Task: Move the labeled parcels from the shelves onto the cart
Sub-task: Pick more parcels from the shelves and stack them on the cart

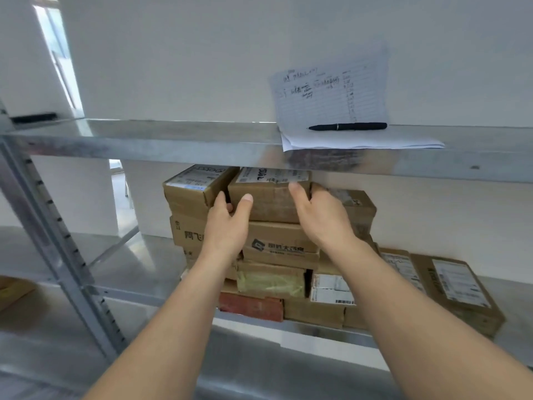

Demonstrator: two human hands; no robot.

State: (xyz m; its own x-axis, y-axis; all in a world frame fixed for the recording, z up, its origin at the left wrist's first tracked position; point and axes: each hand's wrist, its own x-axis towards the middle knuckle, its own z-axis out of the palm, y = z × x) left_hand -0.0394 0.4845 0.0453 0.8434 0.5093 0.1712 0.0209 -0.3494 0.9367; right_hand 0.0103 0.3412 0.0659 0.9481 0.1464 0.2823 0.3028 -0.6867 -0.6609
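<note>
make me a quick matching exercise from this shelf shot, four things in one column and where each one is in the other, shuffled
Things:
1. pen
2. red parcel
3. top middle parcel
4. black object

Places:
A. bottom of the stack, at the front
B. far left end of the upper shelf
C. between the left hand and right hand
D. lying on the sheets of paper

Pairs: 1-D, 2-A, 3-C, 4-B
</note>
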